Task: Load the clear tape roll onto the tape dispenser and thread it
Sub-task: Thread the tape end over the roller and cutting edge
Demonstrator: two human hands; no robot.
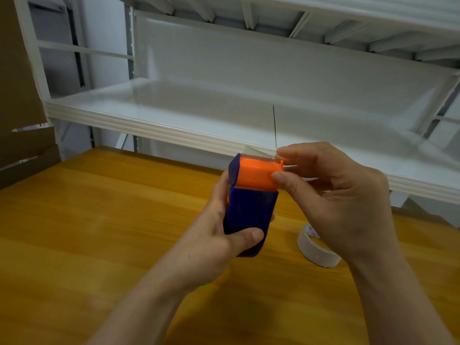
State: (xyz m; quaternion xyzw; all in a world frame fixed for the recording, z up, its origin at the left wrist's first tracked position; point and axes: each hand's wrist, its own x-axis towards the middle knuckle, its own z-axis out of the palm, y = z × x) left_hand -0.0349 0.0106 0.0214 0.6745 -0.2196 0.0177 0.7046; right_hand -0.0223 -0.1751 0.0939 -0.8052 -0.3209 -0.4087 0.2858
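A blue tape dispenser (249, 212) with an orange cutter head (256, 174) is held upright above the wooden table (99, 232). My left hand (219, 235) grips its blue body from the left, thumb across the front. My right hand (336, 195) pinches the right end of the orange head between thumb and forefinger. A strip of clear tape (254, 151) sticks up behind the serrated blade at the top. Whether a roll sits inside the dispenser is hidden.
A whitish tape roll (316, 247) lies on the table under my right wrist. White metal shelving (224, 113) stands right behind the table. Brown cardboard (17, 95) leans at the far left.
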